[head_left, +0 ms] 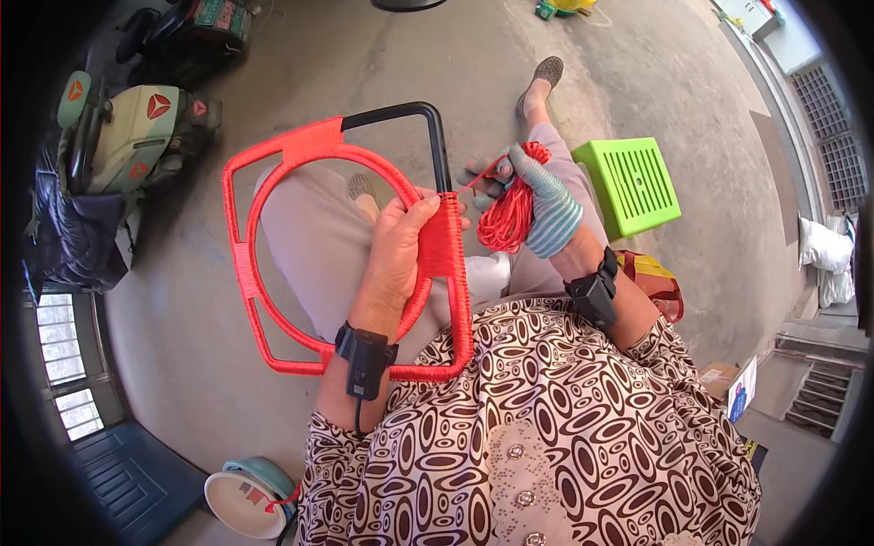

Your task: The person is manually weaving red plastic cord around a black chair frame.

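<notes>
A rounded square metal frame [462, 318] with a ring inside it rests across my lap. Red cord is wound tightly round most of it, while one upper corner shows bare black tube [441, 146]. My bare left hand [399, 238] grips the frame's right side, its thumb pressed on the wrapping where the red ends. In its striped glove, my right hand [552, 209] is closed round a bundle of red cord [507, 218], just right of the frame. A short taut strand runs from this hand to the tube beside my left thumb.
A bright green plastic stool [628, 187] stands to the right, with a red and yellow bag [654, 278] nearer me. Parked scooters [146, 127] line the far left. Basins [238, 500] sit at the lower left, and white sacks [824, 250] lie along the right wall.
</notes>
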The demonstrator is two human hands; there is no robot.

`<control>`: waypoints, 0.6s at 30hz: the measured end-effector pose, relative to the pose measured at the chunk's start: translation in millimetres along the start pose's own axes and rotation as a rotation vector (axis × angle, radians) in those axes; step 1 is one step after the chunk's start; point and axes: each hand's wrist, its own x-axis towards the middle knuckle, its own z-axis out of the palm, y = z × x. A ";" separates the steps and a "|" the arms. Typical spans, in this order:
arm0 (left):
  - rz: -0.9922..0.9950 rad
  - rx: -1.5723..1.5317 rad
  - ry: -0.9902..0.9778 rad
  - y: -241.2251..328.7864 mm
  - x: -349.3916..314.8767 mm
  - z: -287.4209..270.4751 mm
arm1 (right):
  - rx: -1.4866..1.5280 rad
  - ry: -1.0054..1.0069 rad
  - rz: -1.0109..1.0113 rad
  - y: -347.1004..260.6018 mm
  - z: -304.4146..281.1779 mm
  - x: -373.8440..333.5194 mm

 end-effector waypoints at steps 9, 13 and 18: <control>-0.047 -0.022 0.029 1.0 2.5 -1.6 | -0.154 -0.102 0.151 -15.5 -40.4 13.4; -0.049 -0.004 0.071 -1.3 6.6 -2.8 | -1.565 0.331 -0.041 -51.6 -57.8 28.7; 0.071 0.128 0.165 -8.4 9.7 -5.2 | -1.572 0.413 -0.536 -53.1 -46.0 48.0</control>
